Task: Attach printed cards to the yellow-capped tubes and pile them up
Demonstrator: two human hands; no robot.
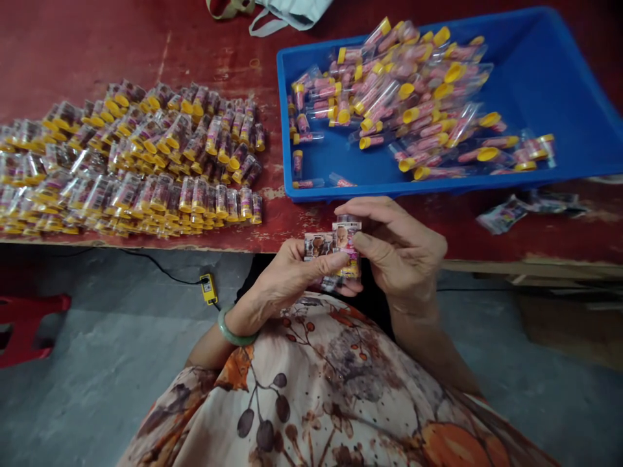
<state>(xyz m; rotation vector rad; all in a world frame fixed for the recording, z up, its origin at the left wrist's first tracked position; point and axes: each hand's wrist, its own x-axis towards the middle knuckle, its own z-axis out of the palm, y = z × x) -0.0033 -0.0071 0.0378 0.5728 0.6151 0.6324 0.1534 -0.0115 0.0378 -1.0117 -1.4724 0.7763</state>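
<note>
In front of my body, at the table's edge, my left hand (304, 267) grips several small printed labels (318, 244) with a picture on them, its thumb laid across. My right hand (402, 250) closes its thumb and fingers on a small clear tube (347, 235) wrapped in a similar printed label. The tube stands roughly upright between both hands, and the left thumb touches its lower part. Fingers hide the far side of the tube. Just beyond lies a blue tray (370, 188) with many yellow-capped tubes of pink contents (379, 97).
Rows of stacked labelled tubes (160, 149) with yellow caps cover the table's left side. Small plastic packets (503, 215) lie right of my hands. A white bag (296, 13) sits at the back. Below are a red stool (29, 324) and a yellow power socket (208, 288) with its cable.
</note>
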